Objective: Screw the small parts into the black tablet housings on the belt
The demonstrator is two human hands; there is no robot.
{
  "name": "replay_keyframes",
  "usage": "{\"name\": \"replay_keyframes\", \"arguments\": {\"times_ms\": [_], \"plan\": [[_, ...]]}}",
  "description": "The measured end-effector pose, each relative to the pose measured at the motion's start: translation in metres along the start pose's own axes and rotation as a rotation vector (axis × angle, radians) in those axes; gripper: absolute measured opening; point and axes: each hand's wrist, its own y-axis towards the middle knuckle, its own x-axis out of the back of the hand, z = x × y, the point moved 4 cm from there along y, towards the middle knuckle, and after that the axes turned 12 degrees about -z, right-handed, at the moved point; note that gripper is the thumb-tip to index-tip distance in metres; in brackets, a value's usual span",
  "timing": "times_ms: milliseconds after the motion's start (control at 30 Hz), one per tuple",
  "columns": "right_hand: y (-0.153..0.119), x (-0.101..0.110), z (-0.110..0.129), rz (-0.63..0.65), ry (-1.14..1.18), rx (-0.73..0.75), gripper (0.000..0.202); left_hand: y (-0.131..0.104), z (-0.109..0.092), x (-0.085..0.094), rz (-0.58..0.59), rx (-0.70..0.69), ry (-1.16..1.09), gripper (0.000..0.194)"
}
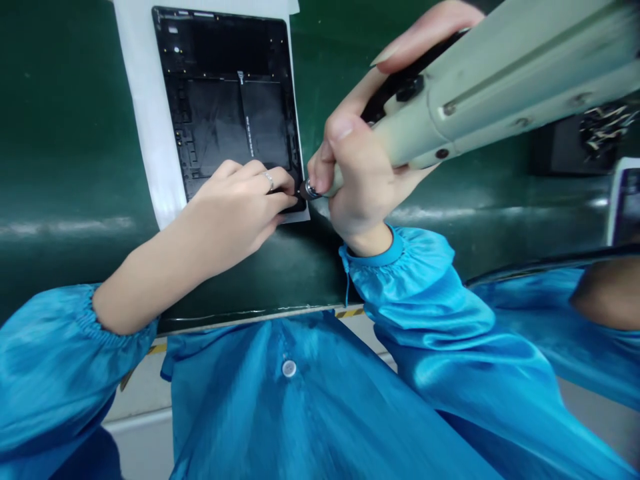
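A black tablet housing, with dark battery panels and a thin ribbon strip inside, lies on a white sheet. At its near right corner is my left hand, a ring on one finger, the fingers bent and drawn together. What they pinch, if anything, is hidden. My right hand is wrapped round a pale green electric screwdriver. The tool is tilted, its dark tip pointing down at that same corner, close beside my left fingertips. Whether the tip touches the housing I cannot tell.
The green work mat covers the bench, whose front edge runs close to my body. To the right stands a dark block with small shiny metal pieces. Farther right are another device and a co-worker's arm.
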Motion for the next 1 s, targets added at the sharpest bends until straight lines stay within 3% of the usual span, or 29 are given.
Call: {"name": "replay_keyframes", "arguments": {"times_ms": [100, 200, 267, 367, 600, 800, 900, 1000], "plan": [[-0.002, -0.003, 0.001, 0.032, 0.050, -0.015, 0.035, 0.001, 0.001, -0.002, -0.013, -0.014, 0.037, 0.034], [0.001, -0.003, 0.004, 0.007, 0.117, 0.026, 0.045, -0.001, 0.007, -0.005, -0.016, -0.006, 0.027, 0.032], [0.006, 0.001, 0.004, -0.034, 0.111, 0.061, 0.042, -0.005, 0.014, -0.009, -0.009, -0.001, 0.017, 0.032], [0.017, 0.016, -0.002, -0.095, 0.002, 0.057, 0.032, -0.011, 0.026, -0.016, 0.000, -0.005, 0.019, 0.034], [0.025, 0.057, -0.018, -0.176, -0.210, 0.125, 0.050, -0.015, 0.031, -0.025, -0.003, -0.040, 0.089, 0.037], [0.018, 0.050, -0.022, -0.080, -0.205, 0.135, 0.040, -0.016, 0.035, -0.023, -0.020, -0.060, 0.106, 0.034], [0.017, 0.049, -0.021, -0.122, -0.195, 0.158, 0.042, -0.016, 0.037, -0.023, -0.011, -0.068, 0.107, 0.033], [0.019, 0.051, -0.025, -0.131, -0.173, 0.091, 0.045, -0.015, 0.035, -0.022, -0.023, -0.082, 0.109, 0.032]]}}
